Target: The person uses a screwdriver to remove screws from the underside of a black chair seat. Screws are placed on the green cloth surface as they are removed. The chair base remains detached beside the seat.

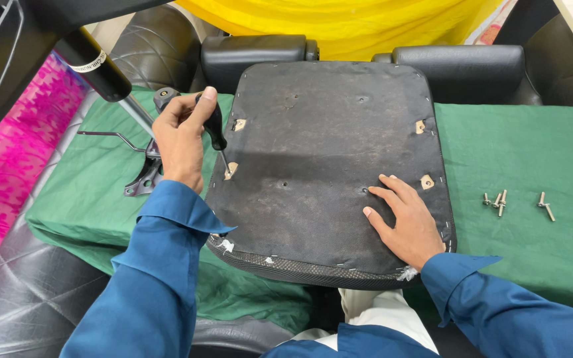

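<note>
The seat pad [326, 166] lies upside down on the green cloth [532, 172], so its flat black underside faces up. The right hand [402, 222] rests on the pad's near right part, fingers [392, 192] spread flat, likely to keep it from sliding. The left hand [182, 138] is at the pad's left edge, its fingers wrapped tight around a black screwdriver [217, 132]. The tip points down at a small tan bracket [231, 170] on the pad. The underside looks dusty and worn, with small holes. Some loose bolts [518, 204] lie right of the pad.
</note>
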